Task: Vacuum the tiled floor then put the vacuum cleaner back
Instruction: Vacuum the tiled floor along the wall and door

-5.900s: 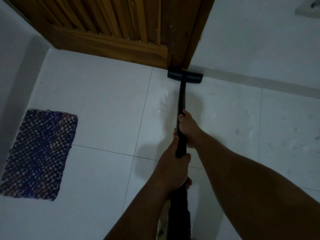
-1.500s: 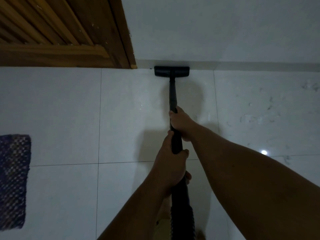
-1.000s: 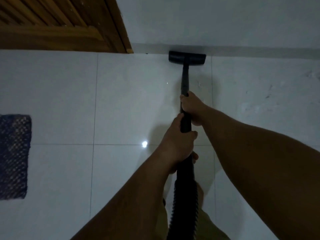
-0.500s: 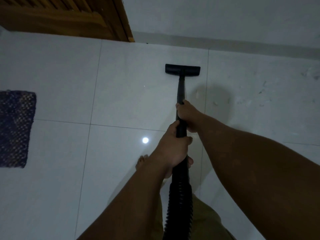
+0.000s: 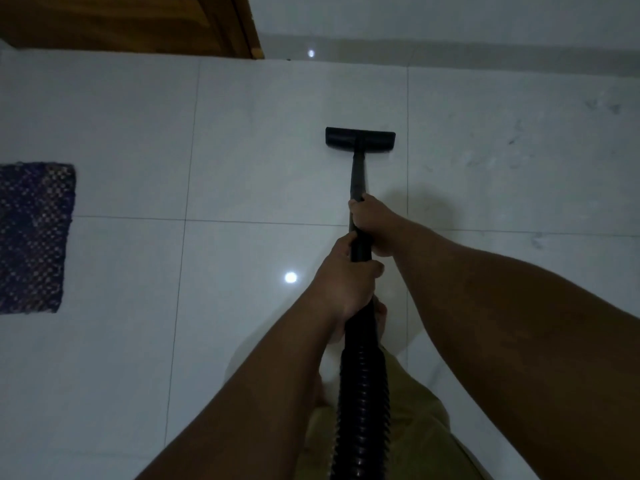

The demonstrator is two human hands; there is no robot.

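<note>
Item: black rigid vacuum wand ending in a flat black rectangular floor nozzle, fed from behind by a black ribbed flexible hose. Nozzle sits flat on the glossy white tiled floor, just left of a grout line, clear of the wall

Holders: right hand wrapped closed round the wand, forward position; left hand wrapped closed round the wand just behind it, at the joint with the hose. Both arms extended

Step in hand (judged): a sweeping stroke across the tile, mid-floor. Best done with the nozzle kept flat, its full width on the tile, strokes overlapping, the right hand steering and the left driving. Faint dark specks and smudges lie on the tile to the right; that patch looks unswept and wants the next passes

Edges: pale skirting strip along the far wall; brown wooden door and frame at the far left; dark blue woven mat lying on the floor, well to the left

Open room: wide bare tile on both sides of the nozzle and ahead of it. Vacuum body not in view
</note>
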